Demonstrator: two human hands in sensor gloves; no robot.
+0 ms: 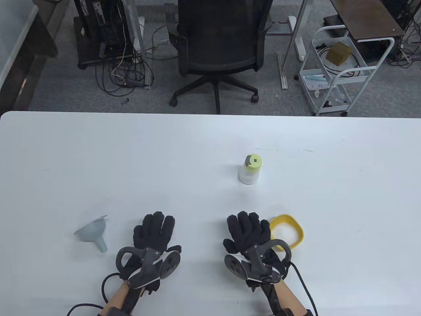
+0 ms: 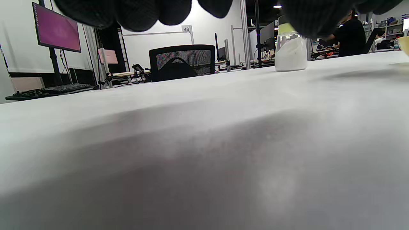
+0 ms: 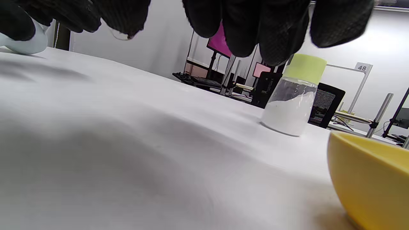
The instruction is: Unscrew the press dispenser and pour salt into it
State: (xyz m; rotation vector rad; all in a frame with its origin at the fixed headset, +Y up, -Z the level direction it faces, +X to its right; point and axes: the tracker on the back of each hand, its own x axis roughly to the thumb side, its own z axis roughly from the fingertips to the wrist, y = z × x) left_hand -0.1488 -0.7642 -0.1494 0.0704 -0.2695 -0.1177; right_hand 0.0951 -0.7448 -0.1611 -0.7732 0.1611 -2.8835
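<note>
your left hand (image 1: 154,234) and right hand (image 1: 249,233) lie flat at the bottom of the frame, fingers spread, holding nothing. the press dispenser (image 1: 250,170) stands upright at center (green cap on), well apart from both. the yellow bowl (image 1: 294,225) of salt touches your right hand; the funnel (image 1: 93,232) lies lower left.

The table view looks steeply down from above the desk's (image 1: 98,158) near edge, facing its far edge and the office chair (image 1: 215,42) beyond. Both wrist views sit almost at desk level, close under gloved fingertips, facing the far edge. All three share the dispenser (image 1: 250,169) (image 2: 290,48) (image 3: 292,99); the right wrist view also catches the yellow bowl (image 3: 370,179) close by.
</note>
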